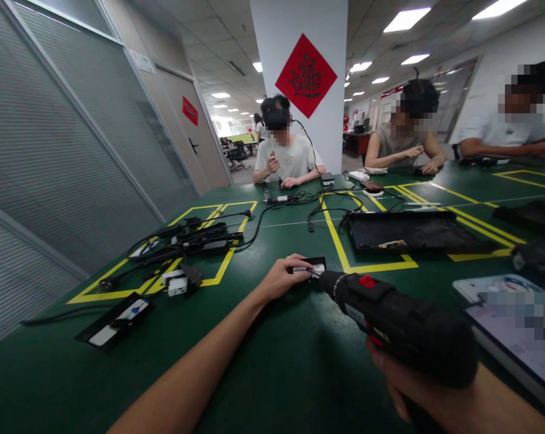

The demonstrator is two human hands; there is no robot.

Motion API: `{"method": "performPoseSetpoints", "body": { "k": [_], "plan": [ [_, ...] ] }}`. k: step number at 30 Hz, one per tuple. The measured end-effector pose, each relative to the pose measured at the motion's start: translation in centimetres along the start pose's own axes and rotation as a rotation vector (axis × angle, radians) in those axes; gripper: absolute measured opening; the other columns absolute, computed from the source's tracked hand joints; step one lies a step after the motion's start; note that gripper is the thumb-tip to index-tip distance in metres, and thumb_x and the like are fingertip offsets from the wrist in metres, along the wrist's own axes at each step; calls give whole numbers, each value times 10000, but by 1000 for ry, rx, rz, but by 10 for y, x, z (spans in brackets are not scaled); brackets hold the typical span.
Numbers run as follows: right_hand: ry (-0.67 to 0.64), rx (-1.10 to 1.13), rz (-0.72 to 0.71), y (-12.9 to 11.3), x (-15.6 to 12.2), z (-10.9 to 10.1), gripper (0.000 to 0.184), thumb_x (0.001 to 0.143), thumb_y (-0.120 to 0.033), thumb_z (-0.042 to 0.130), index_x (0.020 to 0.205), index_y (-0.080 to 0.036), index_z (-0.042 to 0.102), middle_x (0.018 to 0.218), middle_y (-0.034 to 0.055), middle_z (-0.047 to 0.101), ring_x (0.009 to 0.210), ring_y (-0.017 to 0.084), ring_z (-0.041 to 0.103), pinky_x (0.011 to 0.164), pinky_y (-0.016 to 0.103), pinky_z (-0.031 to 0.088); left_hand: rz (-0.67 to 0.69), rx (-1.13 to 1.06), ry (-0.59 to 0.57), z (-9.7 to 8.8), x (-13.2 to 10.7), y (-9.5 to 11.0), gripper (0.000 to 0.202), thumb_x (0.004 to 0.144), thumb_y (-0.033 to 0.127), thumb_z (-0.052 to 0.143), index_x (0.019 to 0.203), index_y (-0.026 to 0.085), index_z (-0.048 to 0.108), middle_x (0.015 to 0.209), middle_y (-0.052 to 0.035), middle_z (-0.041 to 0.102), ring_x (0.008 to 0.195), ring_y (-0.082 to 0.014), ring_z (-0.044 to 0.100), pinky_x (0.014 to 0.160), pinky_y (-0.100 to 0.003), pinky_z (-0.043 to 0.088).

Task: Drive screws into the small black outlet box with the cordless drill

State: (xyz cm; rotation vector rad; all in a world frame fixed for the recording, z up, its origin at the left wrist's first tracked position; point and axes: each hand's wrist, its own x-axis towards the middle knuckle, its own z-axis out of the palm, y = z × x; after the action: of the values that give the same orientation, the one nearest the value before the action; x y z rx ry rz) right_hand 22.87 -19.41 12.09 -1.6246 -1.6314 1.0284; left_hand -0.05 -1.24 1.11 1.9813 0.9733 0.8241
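My right hand (392,377) is wrapped round the grip of a black cordless drill (403,319) with red details. The drill points left and away from me. Its bit meets, or comes very close to, a small black rectangular piece with a white part (319,267) on the table. My left hand (281,277) steadies that piece, its fingers closed on the near left side, right beside the bit tip. The exact contact of the bit is too small to make out. To the left lies a similar black piece with a white insert (119,322).
On the green table (236,386), black cables and adapters (195,238) lie at left, near a white plug (176,283). A shallow black tray (417,232) is at right, beyond a notebook (516,337). Three people sit around the far side.
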Motion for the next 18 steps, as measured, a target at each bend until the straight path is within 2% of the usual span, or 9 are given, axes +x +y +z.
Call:
{"method": "performPoseSetpoints", "body": {
  "k": [8, 18],
  "plan": [
    [-54, 42, 92, -7, -1, -3, 99, 714, -212, 582, 748, -243, 670, 368, -45, 571, 366, 124, 573, 391, 201, 461, -4, 13, 6, 0, 0, -2, 215, 761, 293, 609, 943, 202, 675, 1095, -49, 570, 993, -183, 530, 866, -290, 382],
    [-14, 68, 33, -6, -1, 0, 239, 724, -200, 546, 932, -255, 649, 337, -58, 525, 347, 151, 565, 376, 225, 447, -6, 9, 27, 2, 0, -2, 220, 750, 274, 614, 937, 178, 677, 1093, -61, 573, 976, -184, 537, 852, -280, 399]
  ]
}}
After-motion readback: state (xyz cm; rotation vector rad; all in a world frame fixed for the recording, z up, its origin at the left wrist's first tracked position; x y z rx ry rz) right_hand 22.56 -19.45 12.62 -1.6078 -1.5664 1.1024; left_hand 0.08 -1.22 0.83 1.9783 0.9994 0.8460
